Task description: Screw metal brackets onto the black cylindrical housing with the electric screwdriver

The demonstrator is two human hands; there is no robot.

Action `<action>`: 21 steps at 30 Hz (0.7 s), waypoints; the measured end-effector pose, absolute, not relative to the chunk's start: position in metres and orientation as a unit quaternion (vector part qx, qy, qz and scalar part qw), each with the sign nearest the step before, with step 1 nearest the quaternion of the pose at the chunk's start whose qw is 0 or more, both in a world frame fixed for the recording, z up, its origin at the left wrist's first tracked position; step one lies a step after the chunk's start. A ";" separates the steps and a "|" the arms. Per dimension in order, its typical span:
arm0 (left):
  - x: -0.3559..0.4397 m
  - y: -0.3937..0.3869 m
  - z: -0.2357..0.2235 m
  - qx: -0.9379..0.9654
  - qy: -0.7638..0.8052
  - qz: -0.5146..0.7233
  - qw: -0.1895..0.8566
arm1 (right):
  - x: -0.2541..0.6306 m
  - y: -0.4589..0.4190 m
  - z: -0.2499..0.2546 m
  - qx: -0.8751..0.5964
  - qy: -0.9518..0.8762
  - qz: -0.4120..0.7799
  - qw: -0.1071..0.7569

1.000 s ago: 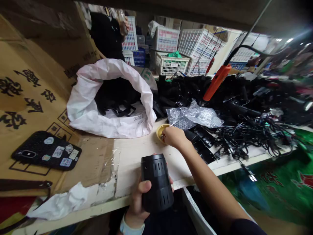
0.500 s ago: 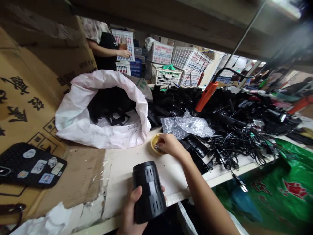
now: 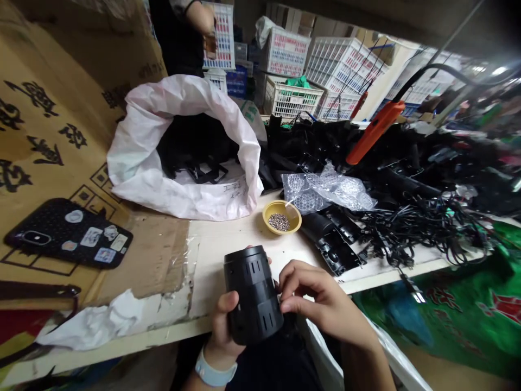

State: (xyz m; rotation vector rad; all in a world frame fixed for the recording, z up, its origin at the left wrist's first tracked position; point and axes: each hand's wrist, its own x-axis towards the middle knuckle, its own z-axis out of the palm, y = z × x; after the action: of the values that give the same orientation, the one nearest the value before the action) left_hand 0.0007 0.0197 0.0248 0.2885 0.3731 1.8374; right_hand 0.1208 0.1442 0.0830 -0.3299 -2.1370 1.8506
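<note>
My left hand (image 3: pixel 228 326) grips a black slotted cylindrical housing (image 3: pixel 253 296) upright, just over the front edge of a white board table (image 3: pixel 215 271). My right hand (image 3: pixel 315 293) is at the housing's right side, with its fingertips pinched together against it. Anything between those fingertips is hidden. A small yellow bowl (image 3: pixel 281 216) of tiny metal screws (image 3: pixel 279 221) stands on the table, beyond my hands and apart from them. A clear bubble wrap bag (image 3: pixel 328 190) lies just behind the bowl.
Black plastic parts (image 3: pixel 330 241) and tangled black cables (image 3: pixel 411 233) are heaped to the right, with an orange-handled electric screwdriver (image 3: pixel 374 133) above. To the left are a white sack (image 3: pixel 134 163) and a stickered phone (image 3: pixel 69 233) on cardboard. A co-worker (image 3: pixel 179 38) stands behind by white crates (image 3: pixel 285 54).
My right hand has moved back from the yellow bowl to the side of the housing, leaving the bowl uncovered. My left hand still holds the housing.
</note>
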 end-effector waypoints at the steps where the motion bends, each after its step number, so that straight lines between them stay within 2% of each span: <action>1: 0.001 0.020 0.025 0.124 0.161 0.788 0.581 | 0.120 0.144 0.083 -0.115 -0.742 0.644 0.147; 6: 0.000 0.020 0.026 0.148 0.143 0.777 0.595 | 0.116 0.147 0.079 -0.130 -0.711 0.680 0.119; 11: 0.000 0.013 0.017 0.174 0.119 0.764 0.610 | 0.109 0.150 0.060 -0.140 -0.596 0.791 -0.003; 16: -0.002 0.008 0.009 0.183 0.099 0.755 0.622 | 0.102 0.152 0.054 -0.144 -0.614 0.775 -0.024; 18: -0.003 0.010 0.010 0.182 0.097 0.759 0.618 | 0.110 0.153 0.067 -0.158 -0.670 0.725 0.020; 21: -0.004 0.012 0.014 0.169 0.095 0.753 0.629 | 0.134 0.155 0.098 -0.227 -0.750 0.569 0.248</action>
State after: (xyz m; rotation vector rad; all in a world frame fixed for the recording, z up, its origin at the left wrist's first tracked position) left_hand -0.0037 0.0120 0.0137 0.3870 0.2182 1.7256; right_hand 0.1340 0.1549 0.0982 -0.6173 -2.0448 1.5513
